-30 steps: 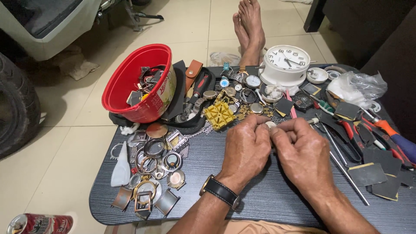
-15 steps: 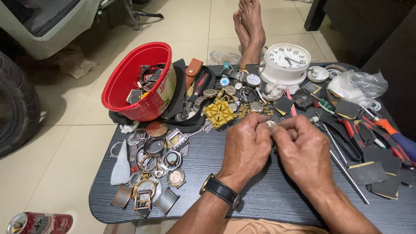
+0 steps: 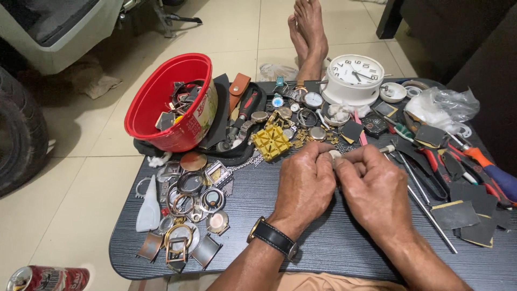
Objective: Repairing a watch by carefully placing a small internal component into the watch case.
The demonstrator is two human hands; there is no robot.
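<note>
My left hand [image 3: 302, 183] and my right hand [image 3: 375, 189] meet above the middle of a dark low table [image 3: 323, 242]. Between the fingertips of both hands sits a small pale round part [image 3: 334, 154], mostly hidden by the fingers. A black-strapped wristwatch [image 3: 272, 237] is on my left wrist. Several watch cases and rings [image 3: 186, 205] lie left of my left hand. A yellow plastic holder [image 3: 271, 141] lies just beyond my left hand.
A red bowl [image 3: 161, 102] of parts stands at the table's back left. A white alarm clock [image 3: 355, 76] stands at the back, pliers and screwdrivers [image 3: 463, 161] lie right, with dark sandpaper squares [image 3: 463, 213]. Bare feet [image 3: 307, 32] rest beyond the table. A can [image 3: 46, 278] lies on the floor.
Both hands stay together over the small part with only slight finger movement. Nothing else on the table has moved.
</note>
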